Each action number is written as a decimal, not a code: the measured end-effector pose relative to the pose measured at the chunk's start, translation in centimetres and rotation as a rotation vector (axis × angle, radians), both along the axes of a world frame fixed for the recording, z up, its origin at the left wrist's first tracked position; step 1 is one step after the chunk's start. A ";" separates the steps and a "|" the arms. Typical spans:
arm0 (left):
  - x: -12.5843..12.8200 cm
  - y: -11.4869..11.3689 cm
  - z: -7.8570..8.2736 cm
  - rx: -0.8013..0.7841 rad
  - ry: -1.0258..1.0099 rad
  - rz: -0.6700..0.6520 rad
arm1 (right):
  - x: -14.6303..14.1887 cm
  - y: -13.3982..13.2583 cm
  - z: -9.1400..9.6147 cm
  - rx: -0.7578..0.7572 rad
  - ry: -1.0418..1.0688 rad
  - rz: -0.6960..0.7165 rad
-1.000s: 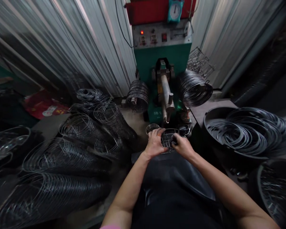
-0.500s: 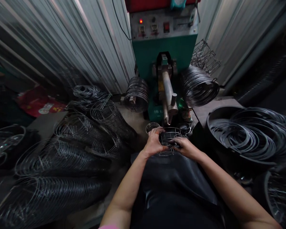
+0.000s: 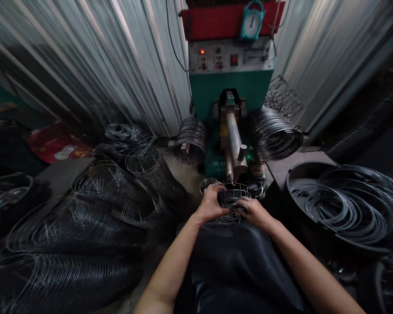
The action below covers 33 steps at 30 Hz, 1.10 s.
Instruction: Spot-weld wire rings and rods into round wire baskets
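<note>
Between my hands is a small round wire basket (image 3: pixel 235 192), held just below the electrode tip of a green welding machine (image 3: pixel 231 78). My left hand (image 3: pixel 209 204) grips its left side, thumb toward the near edge. The fingers of my right hand (image 3: pixel 254 211) are closed on the near right side; the fingertips are partly in shadow. The machine's metal arm (image 3: pixel 235 135) points down toward the basket's far rim. Whether the tip touches the wire I cannot tell. A dark apron (image 3: pixel 236 261) covers my lap beneath the basket.
Coils of wire (image 3: pixel 190 139) hang left of the machine, with another wire coil (image 3: pixel 277 133) on its right. Stacks of wire rings (image 3: pixel 75 222) fill the left side. A black tub (image 3: pixel 291 174) holding loose wire rings stands right. A turquoise clock (image 3: pixel 252 22) hangs above the panel.
My view has tilted upward, so the machine sits lower in the picture and the whole clock shows. Both hands keep hold of the wire basket, with the right fingers slightly shifted.
</note>
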State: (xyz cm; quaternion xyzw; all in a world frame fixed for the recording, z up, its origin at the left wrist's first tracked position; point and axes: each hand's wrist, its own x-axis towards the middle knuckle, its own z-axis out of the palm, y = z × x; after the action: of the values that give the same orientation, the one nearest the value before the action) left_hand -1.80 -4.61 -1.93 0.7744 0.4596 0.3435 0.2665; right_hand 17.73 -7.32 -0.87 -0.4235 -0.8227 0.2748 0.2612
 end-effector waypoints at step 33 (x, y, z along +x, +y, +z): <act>1.6 4.4 0.7 -0.069 0.003 0.301 | 3.4 -8.0 -12.4 -0.215 0.461 -0.746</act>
State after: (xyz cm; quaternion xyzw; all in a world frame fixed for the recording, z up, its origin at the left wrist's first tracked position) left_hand -0.22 -0.18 -1.28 0.6876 0.5825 0.3624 0.2378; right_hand 21.17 -15.34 -13.30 -0.6437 -0.5009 0.3330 0.4731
